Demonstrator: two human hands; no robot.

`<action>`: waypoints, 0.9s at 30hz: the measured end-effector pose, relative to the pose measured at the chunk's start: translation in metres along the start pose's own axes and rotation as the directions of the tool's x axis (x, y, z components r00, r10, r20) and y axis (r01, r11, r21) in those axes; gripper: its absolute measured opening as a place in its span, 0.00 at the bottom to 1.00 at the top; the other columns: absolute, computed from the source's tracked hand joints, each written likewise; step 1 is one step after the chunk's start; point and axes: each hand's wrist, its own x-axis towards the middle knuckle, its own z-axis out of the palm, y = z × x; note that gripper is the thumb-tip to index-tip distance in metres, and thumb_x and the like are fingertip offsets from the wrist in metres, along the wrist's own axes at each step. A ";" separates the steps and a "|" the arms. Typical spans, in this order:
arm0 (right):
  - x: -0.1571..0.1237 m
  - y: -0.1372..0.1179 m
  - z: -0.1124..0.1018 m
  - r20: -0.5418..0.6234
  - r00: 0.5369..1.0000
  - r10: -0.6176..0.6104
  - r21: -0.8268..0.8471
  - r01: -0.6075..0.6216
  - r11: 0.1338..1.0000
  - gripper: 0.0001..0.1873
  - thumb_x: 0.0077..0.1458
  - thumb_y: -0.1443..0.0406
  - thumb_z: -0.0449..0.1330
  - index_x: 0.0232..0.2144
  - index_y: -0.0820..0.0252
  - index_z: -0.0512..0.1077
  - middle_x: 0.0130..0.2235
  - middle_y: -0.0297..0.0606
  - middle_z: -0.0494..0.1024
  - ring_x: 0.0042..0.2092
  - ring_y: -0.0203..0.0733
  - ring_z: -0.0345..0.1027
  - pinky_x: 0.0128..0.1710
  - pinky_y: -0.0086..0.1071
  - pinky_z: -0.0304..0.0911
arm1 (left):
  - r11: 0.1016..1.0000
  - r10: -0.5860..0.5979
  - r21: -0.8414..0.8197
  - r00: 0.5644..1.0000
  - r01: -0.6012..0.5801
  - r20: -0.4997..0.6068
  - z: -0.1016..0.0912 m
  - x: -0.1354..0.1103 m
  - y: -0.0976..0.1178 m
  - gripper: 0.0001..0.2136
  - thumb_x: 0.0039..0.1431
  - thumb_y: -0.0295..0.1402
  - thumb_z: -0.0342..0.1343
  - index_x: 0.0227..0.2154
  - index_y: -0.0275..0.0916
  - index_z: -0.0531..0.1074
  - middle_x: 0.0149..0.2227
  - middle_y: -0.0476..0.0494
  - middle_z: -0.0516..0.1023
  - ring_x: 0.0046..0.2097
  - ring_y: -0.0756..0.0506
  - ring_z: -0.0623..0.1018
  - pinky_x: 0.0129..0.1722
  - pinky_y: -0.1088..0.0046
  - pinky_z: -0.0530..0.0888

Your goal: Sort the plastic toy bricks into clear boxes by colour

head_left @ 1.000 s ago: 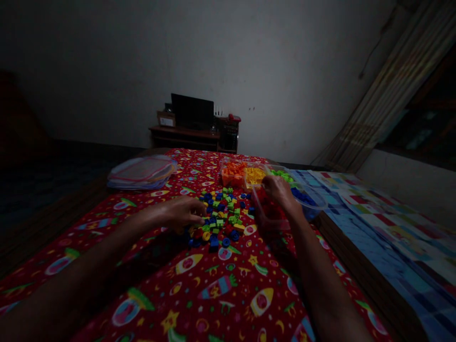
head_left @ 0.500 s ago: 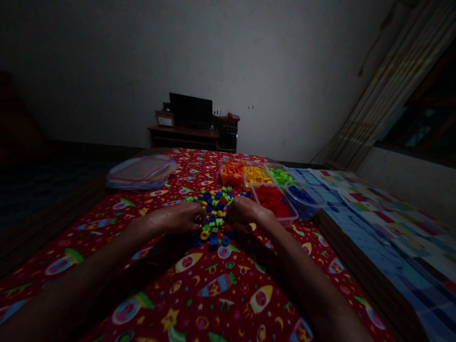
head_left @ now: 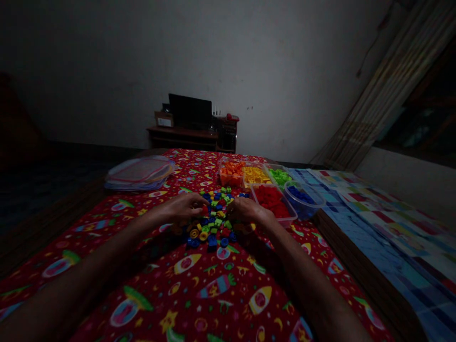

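A pile of small mixed-colour bricks (head_left: 213, 223) lies on the red patterned cloth (head_left: 221, 289). My left hand (head_left: 183, 208) rests at the pile's left edge, fingers curled and pinched together over the bricks. My right hand (head_left: 245, 211) sits at the pile's right edge, fingers also curled down onto the bricks. What each hand pinches is too small and dark to name. Behind the right hand stand clear tubs sorted by colour: orange (head_left: 231, 174), yellow (head_left: 255, 176), green (head_left: 280, 176), red (head_left: 272, 199) and blue (head_left: 302, 195).
A stack of clear lids (head_left: 140, 172) lies at the far left of the cloth. A blue checked cloth (head_left: 384, 223) covers the surface to the right. A dark desk with a screen (head_left: 192, 124) stands against the back wall.
My right hand came back from the red tub to the right edge of the pile. My left hand shifted slightly forward along the pile's left side.
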 end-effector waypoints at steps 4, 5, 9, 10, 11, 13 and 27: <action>0.002 -0.007 0.003 0.001 1.000 -0.005 -0.072 0.005 0.997 0.13 0.52 0.67 0.56 0.38 0.58 0.78 0.36 0.40 0.79 0.36 0.39 0.70 0.28 0.26 0.53 | 0.991 -0.066 -0.118 0.998 0.064 -0.016 0.001 0.003 -0.006 0.18 0.46 0.40 0.52 0.38 0.39 0.79 0.34 0.46 0.81 0.34 0.45 0.78 0.32 0.77 0.71; 0.002 -0.008 0.003 -0.005 1.000 -0.002 -0.079 0.001 0.997 0.12 0.52 0.68 0.56 0.37 0.58 0.78 0.36 0.40 0.79 0.36 0.39 0.70 0.28 0.26 0.52 | 0.986 -0.074 -0.150 0.997 0.069 -0.023 0.002 0.004 -0.008 0.18 0.44 0.41 0.53 0.36 0.40 0.79 0.33 0.46 0.81 0.35 0.45 0.78 0.33 0.76 0.71; -0.002 -0.006 -0.003 -0.012 0.999 -0.029 0.005 0.029 1.000 0.07 0.52 0.66 0.59 0.31 0.62 0.76 0.31 0.38 0.77 0.30 0.35 0.65 0.26 0.26 0.50 | 0.927 -0.116 -0.363 0.992 0.091 -0.047 0.008 0.007 -0.015 0.19 0.40 0.46 0.57 0.33 0.40 0.79 0.33 0.45 0.82 0.38 0.41 0.79 0.36 0.72 0.73; -0.003 -0.003 -0.005 -0.031 0.999 -0.038 0.050 0.040 0.998 0.06 0.52 0.66 0.59 0.31 0.63 0.76 0.30 0.37 0.76 0.29 0.33 0.64 0.25 0.25 0.49 | 0.905 -0.131 -0.415 0.990 0.097 -0.053 0.010 0.007 -0.017 0.20 0.39 0.47 0.58 0.33 0.40 0.79 0.33 0.45 0.82 0.38 0.40 0.79 0.37 0.71 0.74; -0.005 -0.001 -0.008 -0.064 0.997 -0.046 0.104 0.052 0.993 0.06 0.52 0.66 0.60 0.32 0.64 0.75 0.30 0.36 0.76 0.28 0.32 0.63 0.25 0.25 0.49 | 0.884 -0.145 -0.457 0.988 0.101 -0.061 0.011 0.008 -0.018 0.20 0.38 0.48 0.59 0.33 0.39 0.79 0.33 0.45 0.82 0.38 0.40 0.79 0.37 0.70 0.74; -0.006 0.005 -0.011 -0.168 0.985 -0.039 0.221 0.076 0.972 0.05 0.52 0.69 0.60 0.34 0.66 0.73 0.30 0.36 0.75 0.29 0.31 0.62 0.26 0.24 0.50 | 0.850 -0.165 -0.517 0.983 0.101 -0.079 0.013 0.009 -0.019 0.21 0.37 0.48 0.61 0.32 0.40 0.79 0.33 0.45 0.82 0.38 0.40 0.79 0.37 0.69 0.75; -0.002 -0.007 -0.003 -0.353 0.917 -0.184 0.298 0.297 0.907 0.14 0.54 0.71 0.59 0.45 0.62 0.71 0.30 0.34 0.74 0.29 0.32 0.63 0.29 0.24 0.51 | 0.643 -0.255 -0.763 0.958 0.068 -0.130 0.033 0.010 0.018 0.28 0.37 0.46 0.64 0.42 0.37 0.70 0.29 0.47 0.80 0.34 0.41 0.80 0.35 0.66 0.76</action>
